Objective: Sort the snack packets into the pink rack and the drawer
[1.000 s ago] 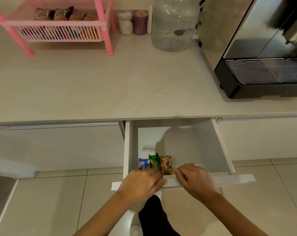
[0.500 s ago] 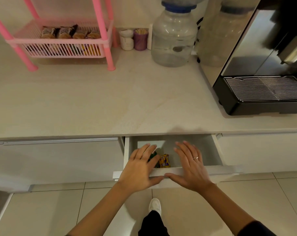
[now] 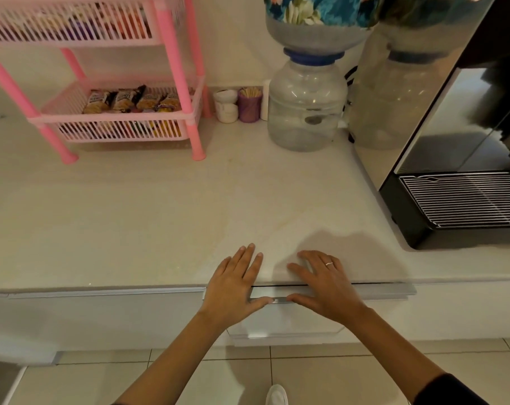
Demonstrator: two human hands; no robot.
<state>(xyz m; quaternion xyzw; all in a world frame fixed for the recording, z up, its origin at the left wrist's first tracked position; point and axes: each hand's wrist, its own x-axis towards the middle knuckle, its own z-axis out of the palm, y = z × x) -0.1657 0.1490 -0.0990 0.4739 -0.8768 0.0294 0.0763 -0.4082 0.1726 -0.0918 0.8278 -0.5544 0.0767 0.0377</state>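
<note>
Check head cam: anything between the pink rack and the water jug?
Yes, in the head view: a white jar and a purple toothpick cup between pink rack and water jug.

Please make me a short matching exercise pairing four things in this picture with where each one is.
Things:
1. snack packets
2. purple cup
3. left hand
4. water bottle

Places:
A. pressed flat on the drawer front
B. middle shelf of the pink rack
C. right of the purple cup
D. between the rack and the bottle, near the wall

Pairs: 1-B, 2-D, 3-A, 4-C
</note>
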